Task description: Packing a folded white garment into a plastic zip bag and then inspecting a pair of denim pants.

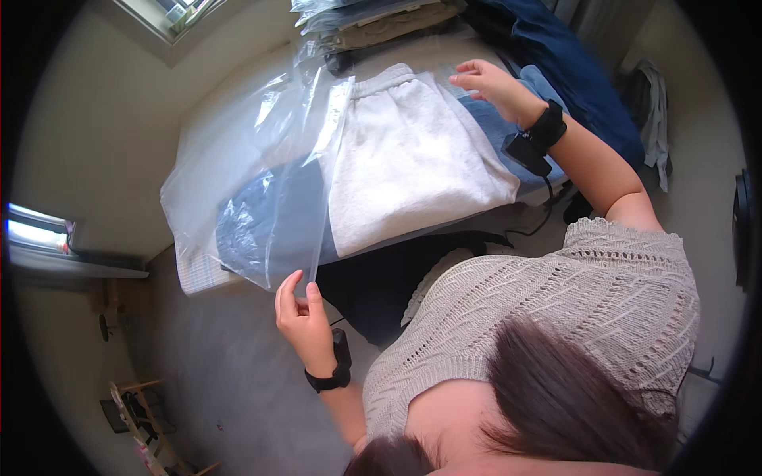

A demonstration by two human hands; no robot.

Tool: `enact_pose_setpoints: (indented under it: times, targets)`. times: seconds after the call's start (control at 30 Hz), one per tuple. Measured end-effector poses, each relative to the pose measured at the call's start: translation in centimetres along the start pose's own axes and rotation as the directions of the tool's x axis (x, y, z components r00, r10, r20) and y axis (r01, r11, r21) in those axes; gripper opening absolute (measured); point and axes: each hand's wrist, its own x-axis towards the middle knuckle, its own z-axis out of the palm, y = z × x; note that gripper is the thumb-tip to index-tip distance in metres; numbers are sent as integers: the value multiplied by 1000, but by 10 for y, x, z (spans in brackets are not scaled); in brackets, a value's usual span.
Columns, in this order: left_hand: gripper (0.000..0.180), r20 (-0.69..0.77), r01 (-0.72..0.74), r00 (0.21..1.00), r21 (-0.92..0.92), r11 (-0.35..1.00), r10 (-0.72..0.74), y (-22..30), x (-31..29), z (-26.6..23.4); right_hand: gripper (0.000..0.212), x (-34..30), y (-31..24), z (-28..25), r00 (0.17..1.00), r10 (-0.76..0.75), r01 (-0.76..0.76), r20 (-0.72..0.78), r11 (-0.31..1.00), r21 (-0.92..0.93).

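A large clear plastic bag [262,151] lies spread over a pale table [198,278]. A folded light grey garment with an elastic waistband [413,159] lies partly under the plastic, next to a folded dark blue garment [270,222] that looks to be inside the bag. My left hand [302,317] pinches the bag's near lower corner at the table's front edge. My right hand [492,83] reaches over the far side and grips the bag's upper edge beside the waistband. Both wrists wear black straps with small black devices.
A stack of folded clothes [373,24] sits at the table's far end. Blue denim garments [571,71] are piled at the right. A window [171,16] is at the upper left, a wooden stand [139,412] on the grey carpet at the lower left.
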Motion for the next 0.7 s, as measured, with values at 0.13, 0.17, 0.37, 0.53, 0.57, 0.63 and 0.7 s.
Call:
enact_pose_setpoints:
  times: [0.13, 0.17, 0.37, 0.53, 0.57, 0.63, 0.7]
  targets:
    - [27, 183, -120, 971, -199, 973, 157, 17, 16, 23, 65, -31, 20, 4, 927, 265, -320, 267, 928, 191]
    - [27, 190, -126, 968, -207, 970, 166, 21, 19, 31, 65, -29, 22, 1, 930, 267, -319, 254, 928, 193]
    - [40, 237, -261, 935, -48, 964, 265, 20, 30, 61, 59, -12, -6, 17, 738, 463, -636, 491, 721, 275]
    - [44, 243, -197, 951, -5, 980, 192, 18, 29, 69, 44, 10, -9, 33, 710, 419, -615, 565, 760, 210]
    - [43, 239, -207, 949, -29, 978, 207, 17, 29, 70, 44, 10, -11, 37, 706, 420, -616, 571, 761, 202]
    - [41, 234, -209, 948, -50, 977, 215, 17, 29, 71, 48, 5, -16, 45, 664, 472, -664, 580, 729, 167]
    - [39, 234, -243, 938, -85, 966, 257, 18, 29, 73, 50, 2, -18, 47, 647, 502, -686, 573, 712, 151]
